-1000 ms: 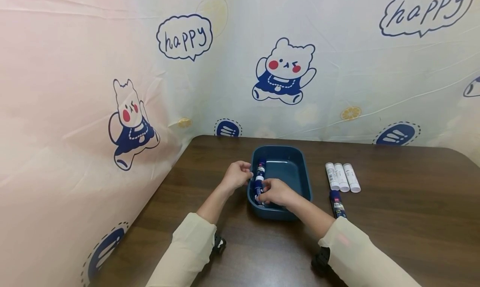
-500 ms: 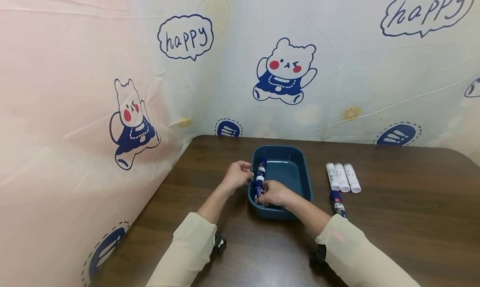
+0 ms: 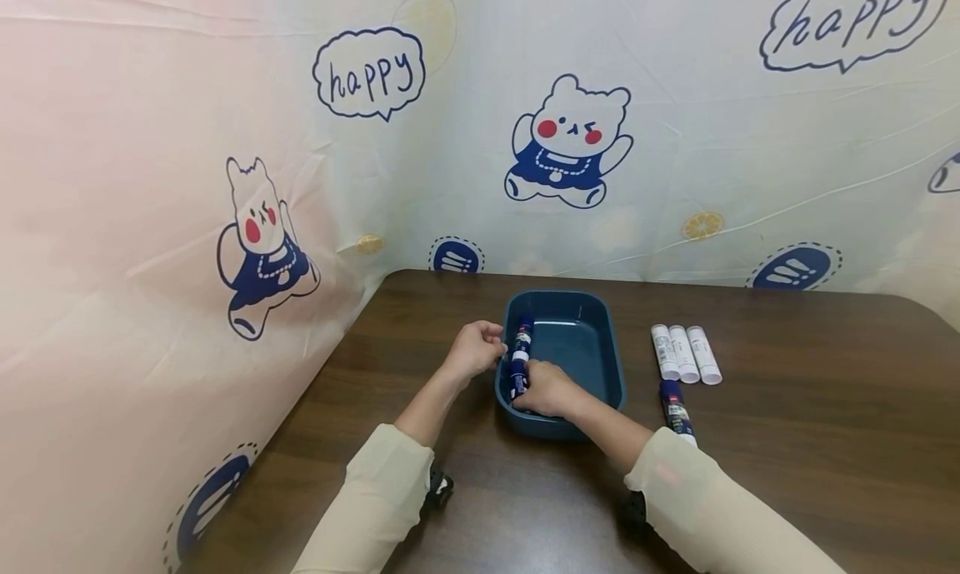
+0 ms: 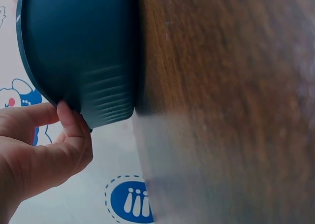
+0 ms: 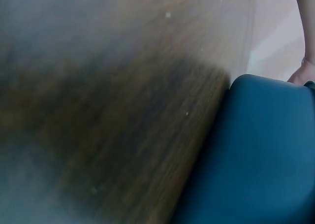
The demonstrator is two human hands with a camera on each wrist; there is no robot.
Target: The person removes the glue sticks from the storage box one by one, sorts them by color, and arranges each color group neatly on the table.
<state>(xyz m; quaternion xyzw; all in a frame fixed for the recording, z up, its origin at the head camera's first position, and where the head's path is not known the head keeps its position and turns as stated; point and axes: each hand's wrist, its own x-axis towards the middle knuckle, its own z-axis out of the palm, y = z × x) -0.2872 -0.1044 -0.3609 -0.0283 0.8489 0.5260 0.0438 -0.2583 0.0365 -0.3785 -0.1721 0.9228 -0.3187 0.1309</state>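
Observation:
A dark teal plastic bin (image 3: 581, 361) stands on the table. Along its left wall lie two dark blue labelled tubes end to end, resembling glue sticks: a far glue stick (image 3: 522, 334) and a near glue stick (image 3: 519, 378). My left hand (image 3: 474, 351) pinches the bin's left rim between thumb and fingers, as the left wrist view also shows. Inside the bin, my right hand (image 3: 549, 389) holds the near glue stick by its lower end, and its fingertips are partly hidden. The right wrist view shows the bin's outer wall (image 5: 266, 145) but not the right hand.
Right of the bin, three white tubes (image 3: 683, 354) lie side by side on the brown wooden table (image 3: 810, 407). Just below them is another dark blue glue stick (image 3: 677, 409), close to the right sleeve. A printed curtain (image 3: 652, 141) hangs behind the table.
My right hand has turned slightly and settled lower over the near glue stick, and the right forearm has shifted a little left. My left hand stays at the rim.

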